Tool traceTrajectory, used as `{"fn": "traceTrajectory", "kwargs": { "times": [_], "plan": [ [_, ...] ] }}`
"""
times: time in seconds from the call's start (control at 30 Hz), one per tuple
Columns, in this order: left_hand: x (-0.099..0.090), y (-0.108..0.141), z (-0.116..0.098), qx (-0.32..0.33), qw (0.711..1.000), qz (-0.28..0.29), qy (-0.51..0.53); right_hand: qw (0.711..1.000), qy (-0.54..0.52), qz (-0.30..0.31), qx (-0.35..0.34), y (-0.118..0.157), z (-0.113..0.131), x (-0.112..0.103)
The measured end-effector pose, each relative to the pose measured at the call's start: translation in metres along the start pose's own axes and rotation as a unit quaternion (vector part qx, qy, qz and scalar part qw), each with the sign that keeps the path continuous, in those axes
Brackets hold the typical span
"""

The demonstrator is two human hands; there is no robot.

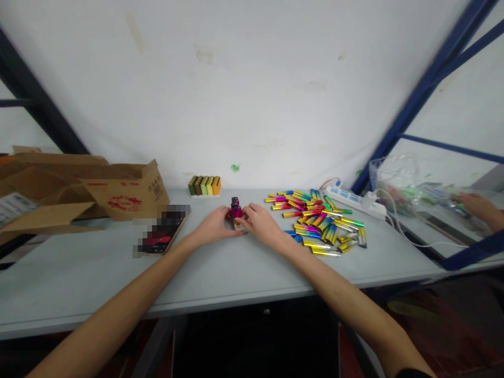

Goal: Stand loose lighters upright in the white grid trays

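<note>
Near the middle of the table stands a small upright cluster of shiny pink-red tubes, dark at the top, in what looks like a pale low tray. From the left, my left hand curls its fingers and thumb against the cluster. My right hand is closed at its right side, fingertips at the tubes. Between the hands the lower part is mostly hidden. Scattered to the right lie several shiny metallic tubes in yellow, red, blue, pink and green. Against the wall, a white tray bears upright rows of green, yellow and orange tubes.
An open cardboard box stands at the left, near a phone with a blurred screen. A white power strip and its cable lie right. Beyond the blue rack post, another person's hand is near plastic bags.
</note>
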State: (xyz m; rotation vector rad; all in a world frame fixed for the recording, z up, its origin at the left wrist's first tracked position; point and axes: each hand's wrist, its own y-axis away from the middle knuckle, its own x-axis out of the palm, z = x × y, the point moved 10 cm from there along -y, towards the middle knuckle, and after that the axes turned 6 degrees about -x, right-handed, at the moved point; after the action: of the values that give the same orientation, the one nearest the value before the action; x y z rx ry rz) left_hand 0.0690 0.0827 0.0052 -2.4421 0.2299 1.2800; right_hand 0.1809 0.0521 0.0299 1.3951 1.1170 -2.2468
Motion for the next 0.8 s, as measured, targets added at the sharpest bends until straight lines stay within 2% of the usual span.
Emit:
{"fn": "traceTrajectory", "kwargs": {
  "times": [0.1,0.2,0.3,0.47,0.53,0.67,0.8],
  "plan": [
    [-0.001,0.000,-0.001,-0.009,1.000,0.007,-0.003,1.000,0.017,0.016,-0.014,0.007,0.002,0.000],
    [-0.003,0.000,0.000,-0.022,1.000,0.004,-0.005,1.000,0.002,-0.001,-0.016,0.022,-0.008,-0.020],
    [-0.003,0.000,0.002,-0.033,0.999,0.004,-0.001,1.000,-0.012,-0.020,0.004,0.048,-0.036,-0.052],
    [-0.003,0.000,0.000,-0.030,1.000,0.008,-0.004,0.994,0.006,0.038,0.101,0.111,-0.104,-0.098],
    [-0.002,0.000,0.000,-0.026,1.000,0.012,-0.008,0.992,0.015,0.067,0.104,0.132,-0.118,-0.110],
    [-0.001,0.000,0.001,-0.025,1.000,0.013,-0.005,0.989,0.053,0.102,0.097,0.155,-0.127,-0.113],
    [-0.004,0.000,0.002,-0.031,0.999,0.004,-0.002,0.984,0.093,0.105,0.107,0.154,-0.129,-0.104]
  ]
}}
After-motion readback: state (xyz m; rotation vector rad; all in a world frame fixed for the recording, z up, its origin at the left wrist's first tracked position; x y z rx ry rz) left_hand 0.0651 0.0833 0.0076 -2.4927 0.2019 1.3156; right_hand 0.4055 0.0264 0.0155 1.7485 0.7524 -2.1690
